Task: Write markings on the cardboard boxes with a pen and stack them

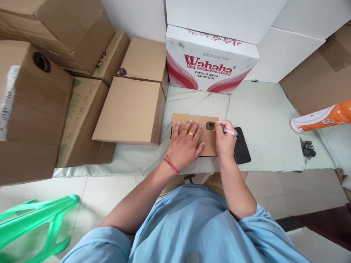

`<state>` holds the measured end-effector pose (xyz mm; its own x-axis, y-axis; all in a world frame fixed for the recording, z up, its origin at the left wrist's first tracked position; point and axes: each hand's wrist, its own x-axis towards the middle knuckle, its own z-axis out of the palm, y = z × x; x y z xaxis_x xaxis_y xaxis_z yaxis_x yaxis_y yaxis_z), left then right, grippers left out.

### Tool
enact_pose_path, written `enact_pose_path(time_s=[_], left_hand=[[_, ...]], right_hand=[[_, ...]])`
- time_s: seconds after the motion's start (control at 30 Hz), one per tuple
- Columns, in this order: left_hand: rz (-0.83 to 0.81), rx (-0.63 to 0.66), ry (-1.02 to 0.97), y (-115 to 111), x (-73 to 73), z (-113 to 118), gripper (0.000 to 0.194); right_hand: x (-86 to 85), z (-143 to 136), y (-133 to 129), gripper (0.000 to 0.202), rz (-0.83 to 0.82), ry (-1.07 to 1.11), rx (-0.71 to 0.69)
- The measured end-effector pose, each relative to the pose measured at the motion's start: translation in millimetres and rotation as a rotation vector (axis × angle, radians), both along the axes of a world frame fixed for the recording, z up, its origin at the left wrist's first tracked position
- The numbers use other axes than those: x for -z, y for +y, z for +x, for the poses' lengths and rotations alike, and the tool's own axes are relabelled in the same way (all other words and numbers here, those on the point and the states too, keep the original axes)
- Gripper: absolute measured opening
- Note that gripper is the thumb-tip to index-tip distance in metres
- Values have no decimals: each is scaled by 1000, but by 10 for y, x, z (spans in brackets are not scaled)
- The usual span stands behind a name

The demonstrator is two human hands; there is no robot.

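A small flat cardboard box (210, 144) lies on the cloth-covered table near its front edge. My left hand (184, 140) rests on it with the fingers spread, a gold ring on one finger and a red string bracelet at the wrist. My right hand (225, 137) grips a pen (230, 132) with a clear barrel, its tip pointing at a dark ring-shaped mark (210, 125) on the box's upper right part. The exact tip is hidden by my fingers. Beside my right hand lies a black phone (242, 146), face up.
Cardboard boxes (128, 109) are stacked along the left. A white and red Wahaha water carton (208, 62) stands at the back. To the right are an orange and white bottle (320, 117) lying down and keys (308, 149). A green stool (38, 219) stands on the floor.
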<state>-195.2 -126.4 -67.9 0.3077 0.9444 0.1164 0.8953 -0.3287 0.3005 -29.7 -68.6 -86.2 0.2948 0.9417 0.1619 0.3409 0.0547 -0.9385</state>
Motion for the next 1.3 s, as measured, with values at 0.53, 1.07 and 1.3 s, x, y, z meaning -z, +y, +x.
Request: enact_pose_path(time_s=[0.53, 1.07, 1.3], left_hand=[[6, 5, 14, 2, -3, 0, 60], [10, 4, -1, 1, 3, 1, 59], [-2, 0, -5, 5, -12, -1, 58]], right_hand=[[5, 6, 7, 19, -13, -5, 32], [-51, -18, -28, 11, 30, -19, 113], [-11, 1, -37, 9, 47, -43, 118]])
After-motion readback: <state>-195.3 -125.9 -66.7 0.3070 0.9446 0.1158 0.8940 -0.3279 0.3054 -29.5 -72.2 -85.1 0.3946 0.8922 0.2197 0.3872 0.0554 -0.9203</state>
